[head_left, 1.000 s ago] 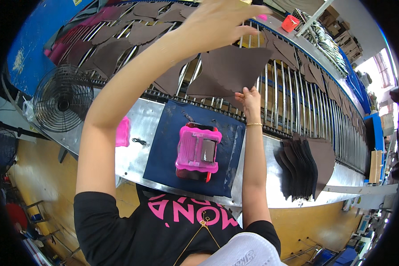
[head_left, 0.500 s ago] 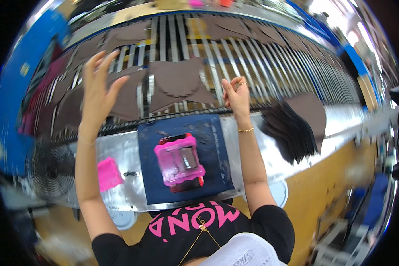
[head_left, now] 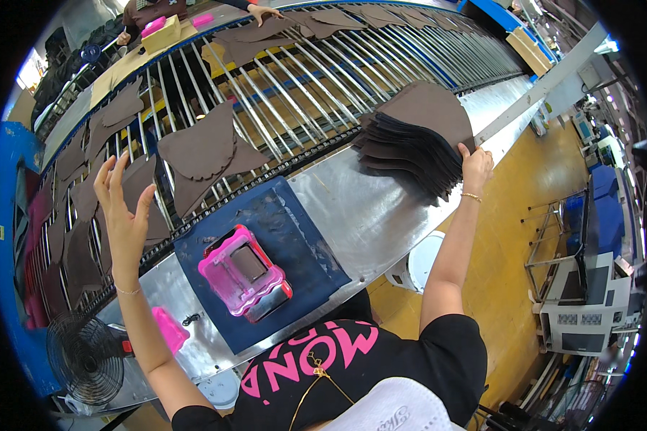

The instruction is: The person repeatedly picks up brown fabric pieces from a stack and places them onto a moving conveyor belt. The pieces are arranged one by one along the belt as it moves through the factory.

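In the head view, pinching the brown stack [head_left: 418, 140] at two o'clock with the right hand [head_left: 476, 169], narrowed on its three-o'clock corner; holding the left hand [head_left: 127, 224] wide and empty at nine o'clock, near the conveyor [head_left: 295, 164]. Seemingly handling the stack; calling next for aligned layers.
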